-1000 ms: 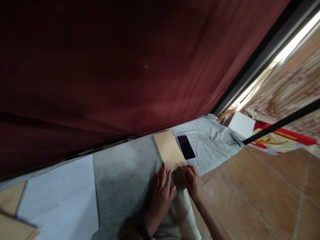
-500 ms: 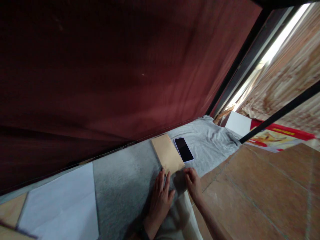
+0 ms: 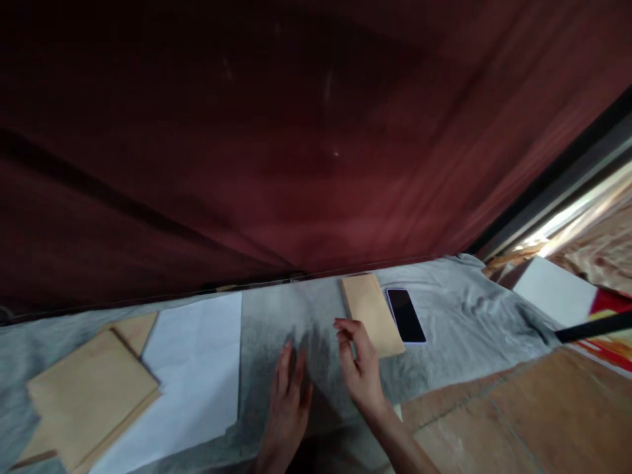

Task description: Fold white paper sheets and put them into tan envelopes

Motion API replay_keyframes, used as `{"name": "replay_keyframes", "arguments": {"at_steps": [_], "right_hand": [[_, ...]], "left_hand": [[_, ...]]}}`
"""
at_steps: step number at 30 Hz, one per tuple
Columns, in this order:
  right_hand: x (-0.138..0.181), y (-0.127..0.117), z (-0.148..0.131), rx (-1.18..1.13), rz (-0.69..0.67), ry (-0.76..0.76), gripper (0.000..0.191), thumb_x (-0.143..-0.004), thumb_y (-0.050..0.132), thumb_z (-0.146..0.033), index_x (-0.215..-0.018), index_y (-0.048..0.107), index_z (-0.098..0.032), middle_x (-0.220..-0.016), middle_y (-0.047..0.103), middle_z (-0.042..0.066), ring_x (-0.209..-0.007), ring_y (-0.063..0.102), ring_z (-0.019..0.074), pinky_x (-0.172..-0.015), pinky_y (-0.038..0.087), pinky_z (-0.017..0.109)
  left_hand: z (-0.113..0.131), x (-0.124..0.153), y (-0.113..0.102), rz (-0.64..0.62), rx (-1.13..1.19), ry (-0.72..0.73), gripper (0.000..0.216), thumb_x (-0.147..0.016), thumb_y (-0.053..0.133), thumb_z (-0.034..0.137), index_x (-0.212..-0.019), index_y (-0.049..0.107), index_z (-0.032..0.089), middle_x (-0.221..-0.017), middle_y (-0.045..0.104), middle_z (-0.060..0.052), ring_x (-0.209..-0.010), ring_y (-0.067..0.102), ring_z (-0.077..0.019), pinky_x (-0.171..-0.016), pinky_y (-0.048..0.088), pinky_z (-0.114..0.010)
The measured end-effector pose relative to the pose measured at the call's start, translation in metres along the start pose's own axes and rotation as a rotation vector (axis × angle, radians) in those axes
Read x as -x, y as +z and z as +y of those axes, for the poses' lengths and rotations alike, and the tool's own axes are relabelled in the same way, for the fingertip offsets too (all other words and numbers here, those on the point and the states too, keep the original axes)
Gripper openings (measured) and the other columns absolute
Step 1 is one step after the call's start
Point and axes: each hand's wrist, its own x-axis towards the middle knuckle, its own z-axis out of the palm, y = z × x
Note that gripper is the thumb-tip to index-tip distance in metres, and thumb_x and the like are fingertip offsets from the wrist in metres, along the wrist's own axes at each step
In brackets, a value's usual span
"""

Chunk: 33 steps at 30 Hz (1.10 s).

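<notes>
My left hand (image 3: 287, 398) hovers low over the grey cloth, fingers stretched out and nothing in them. To its right, my right hand (image 3: 359, 362) has loosely bent fingers, with a gap between them and the thumb; no object shows in it. Its nearest thing is a stack of tan kraft-paper pieces, perhaps envelopes (image 3: 374, 313), lying just behind it and partly covered by it. Against the right side of that stack lies a phone (image 3: 405, 316) with a dark screen and a pale edge. Left of both hands is a large white paper sheet (image 3: 197, 375).
More tan paper pieces (image 3: 93, 388) lie in an untidy pile at far left, overlapping the white sheet. Grey cloth (image 3: 464, 316) covers the ledge beneath a dark red panel (image 3: 296, 164). A black bar (image 3: 592, 327) and a white box (image 3: 553, 289) stand at right, above the tiled floor (image 3: 469, 421).
The view has swung left, showing the tan pile. Both hands have come away from the near edge of the tan stack and shifted left, the right one now at the stack's left side.
</notes>
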Motion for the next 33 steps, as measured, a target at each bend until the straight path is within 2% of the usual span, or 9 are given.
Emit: {"name": "replay_keyframes", "arguments": {"at_steps": [2,5,10,16,20,23,25,30,33], "right_hand": [[0.017,0.028,0.022,0.084,-0.127,-0.034,0.037,-0.100,0.043,-0.020,-0.131,0.062,-0.026,-0.121,0.068,0.008,-0.112,0.067,0.0206,-0.096,0.057,0.035],[0.056,0.062,0.064,0.236,-0.215,-0.119,0.043,-0.099,0.044,-0.020,-0.138,0.059,-0.026,-0.136,0.064,0.012,-0.126,0.062,0.0260,-0.101,0.057,0.043],[0.095,0.074,0.101,0.417,-0.327,-0.256,0.047,-0.101,0.039,-0.020,-0.145,0.054,-0.027,-0.146,0.058,0.012,-0.134,0.056,0.0306,-0.106,0.053,0.051],[0.092,0.073,0.105,0.470,-0.363,-0.306,0.043,-0.104,0.037,-0.026,-0.143,0.054,-0.025,-0.141,0.062,0.013,-0.128,0.060,0.0307,-0.101,0.051,0.050],[0.091,0.075,0.105,0.495,-0.375,-0.282,0.042,-0.104,0.038,-0.029,-0.143,0.053,-0.023,-0.140,0.062,0.014,-0.127,0.059,0.0307,-0.102,0.050,0.051],[0.091,0.074,0.101,0.494,-0.366,-0.264,0.041,-0.103,0.039,-0.026,-0.141,0.055,-0.024,-0.139,0.063,0.013,-0.127,0.059,0.0299,-0.101,0.050,0.049],[0.091,0.074,0.098,0.494,-0.360,-0.252,0.041,-0.102,0.041,-0.025,-0.140,0.056,-0.025,-0.139,0.063,0.012,-0.127,0.060,0.0299,-0.101,0.050,0.049],[0.089,0.073,0.096,0.510,-0.378,-0.245,0.042,-0.100,0.043,-0.023,-0.141,0.056,-0.026,-0.141,0.062,0.010,-0.125,0.061,0.0290,-0.100,0.051,0.047],[0.088,0.072,0.094,0.513,-0.378,-0.254,0.043,-0.100,0.042,-0.021,-0.141,0.055,-0.025,-0.141,0.062,0.010,-0.126,0.060,0.0284,-0.101,0.050,0.047]], "left_hand": [[-0.015,-0.001,-0.012,0.053,-0.114,-0.050,0.074,-0.100,0.045,0.019,-0.165,0.011,0.032,-0.171,0.017,-0.010,-0.155,0.026,-0.0315,-0.118,0.040,-0.054],[-0.038,0.001,-0.029,0.138,-0.312,-0.136,0.075,-0.101,0.045,0.025,-0.165,0.005,0.026,-0.169,0.022,-0.016,-0.155,0.027,-0.0332,-0.117,0.040,-0.055],[-0.074,0.013,-0.048,0.168,-0.549,-0.305,0.077,-0.101,0.046,0.036,-0.164,0.008,0.012,-0.162,0.035,-0.024,-0.151,0.035,-0.0354,-0.115,0.040,-0.056],[-0.093,0.025,-0.050,0.057,-0.624,-0.390,0.058,-0.100,0.046,0.037,-0.148,0.048,0.003,-0.151,0.051,-0.025,-0.142,0.049,-0.0343,-0.112,0.046,-0.049],[-0.097,0.021,-0.056,-0.028,-0.619,-0.434,0.049,-0.100,0.045,0.030,-0.138,0.059,0.002,-0.145,0.057,-0.024,-0.137,0.054,-0.0319,-0.110,0.049,-0.045],[-0.098,0.014,-0.064,-0.080,-0.610,-0.430,0.040,-0.098,0.044,0.021,-0.128,0.068,0.008,-0.140,0.063,-0.020,-0.132,0.059,-0.0291,-0.108,0.051,-0.043],[-0.096,0.010,-0.068,-0.104,-0.595,-0.437,0.038,-0.097,0.043,0.018,-0.122,0.071,0.009,-0.135,0.065,-0.020,-0.128,0.061,-0.0289,-0.105,0.052,-0.042],[-0.088,0.002,-0.073,-0.142,-0.587,-0.463,0.042,-0.097,0.055,0.031,-0.126,0.066,0.004,-0.132,0.064,-0.025,-0.128,0.059,-0.0335,-0.103,0.051,-0.043],[-0.082,-0.002,-0.077,-0.178,-0.594,-0.459,0.036,-0.098,0.050,0.025,-0.122,0.068,0.005,-0.128,0.065,-0.023,-0.121,0.062,-0.0299,-0.100,0.053,-0.039]]}}
